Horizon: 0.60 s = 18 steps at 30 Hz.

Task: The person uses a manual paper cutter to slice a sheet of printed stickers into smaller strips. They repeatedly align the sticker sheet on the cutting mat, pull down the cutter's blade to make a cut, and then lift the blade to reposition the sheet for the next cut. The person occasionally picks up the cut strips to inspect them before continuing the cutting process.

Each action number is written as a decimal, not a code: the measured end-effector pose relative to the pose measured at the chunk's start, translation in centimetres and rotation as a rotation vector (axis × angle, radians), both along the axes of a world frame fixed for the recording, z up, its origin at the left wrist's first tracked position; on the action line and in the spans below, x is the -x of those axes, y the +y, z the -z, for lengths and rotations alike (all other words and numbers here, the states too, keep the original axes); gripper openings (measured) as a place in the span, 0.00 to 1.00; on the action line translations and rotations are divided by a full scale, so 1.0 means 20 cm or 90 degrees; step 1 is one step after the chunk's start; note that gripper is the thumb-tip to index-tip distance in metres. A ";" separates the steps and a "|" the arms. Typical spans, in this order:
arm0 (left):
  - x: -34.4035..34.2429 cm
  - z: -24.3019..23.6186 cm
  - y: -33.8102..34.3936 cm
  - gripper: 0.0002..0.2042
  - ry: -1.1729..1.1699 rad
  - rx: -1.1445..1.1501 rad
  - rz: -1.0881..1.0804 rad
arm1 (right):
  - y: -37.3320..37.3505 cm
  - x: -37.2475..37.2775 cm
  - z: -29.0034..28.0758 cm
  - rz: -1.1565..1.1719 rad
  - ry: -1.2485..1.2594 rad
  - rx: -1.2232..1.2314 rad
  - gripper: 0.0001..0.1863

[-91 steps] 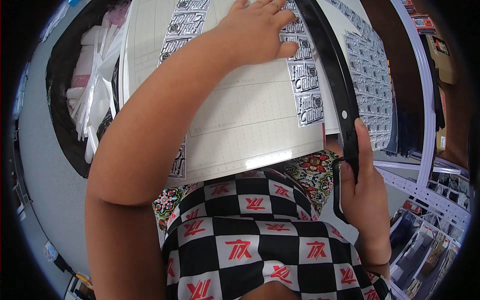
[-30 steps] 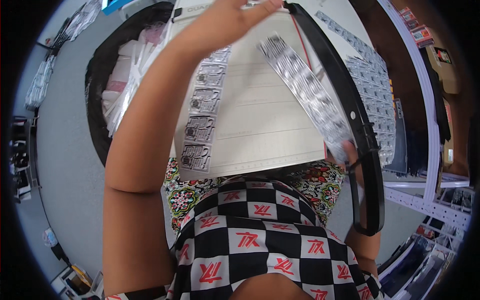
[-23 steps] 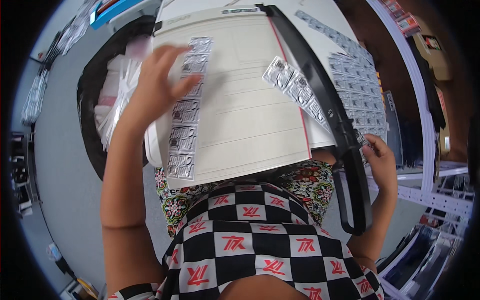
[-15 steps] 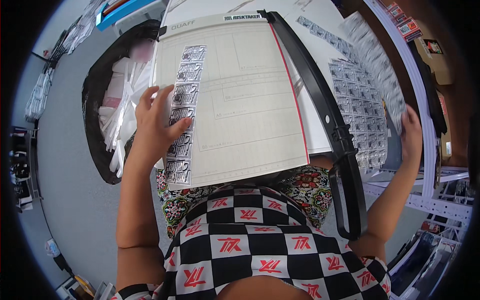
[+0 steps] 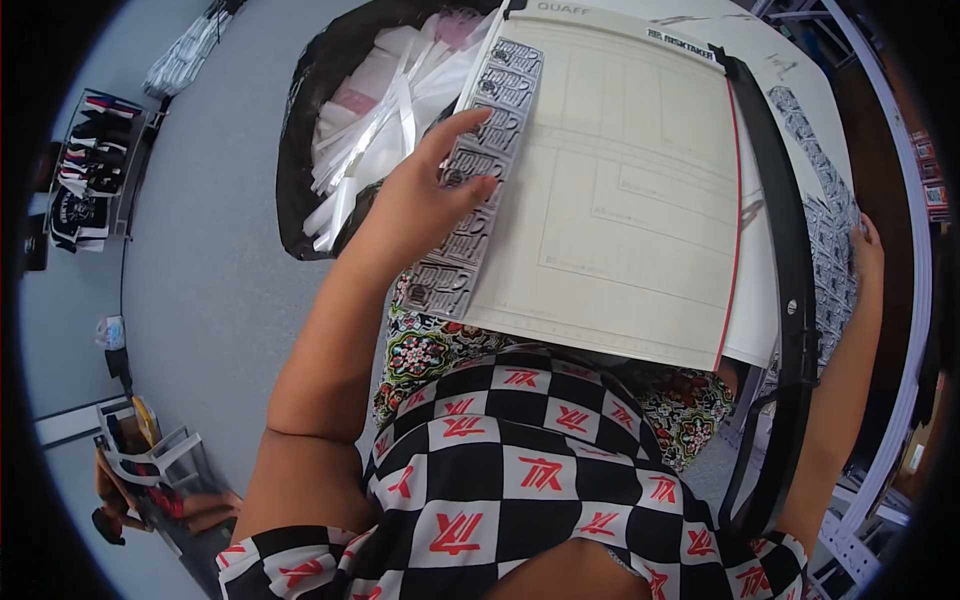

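A strip of silver stickers with black print (image 5: 477,190) lies along the left side of a cream paper cutter board (image 5: 620,230). Over this strip, my left hand (image 5: 425,200) has its thumb and forefinger spread apart, touching the strip near its middle. The cutter's long black blade arm (image 5: 775,220) runs down the board's right side beyond a red edge line. At the far right, my right hand (image 5: 868,255) has bent fingers at the outer edge of a silver sticker sheet (image 5: 832,245). The blade arm hides part of that sheet.
A black bag (image 5: 300,190) beside the cutter's left edge holds white and pink paper offcuts (image 5: 400,100). Another sticker strip (image 5: 800,125) lies on the white marbled table (image 5: 745,35). A clothes rack (image 5: 95,170) stands far left; a person (image 5: 120,495) is at lower left.
My right hand has brought the raised sticker sheet down over the sheets at the right. My left hand stays at the strip. The whole view has swung leftward, showing more floor.
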<state>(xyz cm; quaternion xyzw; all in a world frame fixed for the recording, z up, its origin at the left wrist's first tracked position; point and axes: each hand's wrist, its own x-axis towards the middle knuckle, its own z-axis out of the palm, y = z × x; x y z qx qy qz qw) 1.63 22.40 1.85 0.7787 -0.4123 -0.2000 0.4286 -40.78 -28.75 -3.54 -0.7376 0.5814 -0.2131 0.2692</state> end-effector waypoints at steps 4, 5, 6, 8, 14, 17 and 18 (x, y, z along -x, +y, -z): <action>0.12 -0.07 -0.06 0.19 0.104 0.088 0.057 | 0.25 -0.07 -0.13 -0.011 -0.039 0.017 0.22; 0.14 -0.07 -0.07 0.18 0.133 0.087 0.074 | 0.29 -0.06 -0.14 -0.027 -0.055 0.027 0.22; 0.17 -0.08 -0.08 0.17 0.161 0.085 0.092 | 0.32 -0.07 -0.14 -0.035 -0.073 0.029 0.21; 0.21 -0.11 -0.11 0.17 0.203 0.062 0.126 | 0.43 -0.08 -0.17 -0.049 -0.106 0.036 0.21; 0.28 -0.13 -0.11 0.25 0.241 0.137 0.321 | 0.88 -0.17 -0.30 -0.065 -0.151 0.053 0.20; 0.33 -0.14 -0.09 0.32 0.334 0.147 0.378 | 1.03 -0.12 -0.27 -0.063 -0.156 0.017 0.21; 0.34 -0.14 -0.09 0.33 0.394 0.168 0.384 | 1.08 -0.09 -0.26 -0.061 -0.156 0.007 0.21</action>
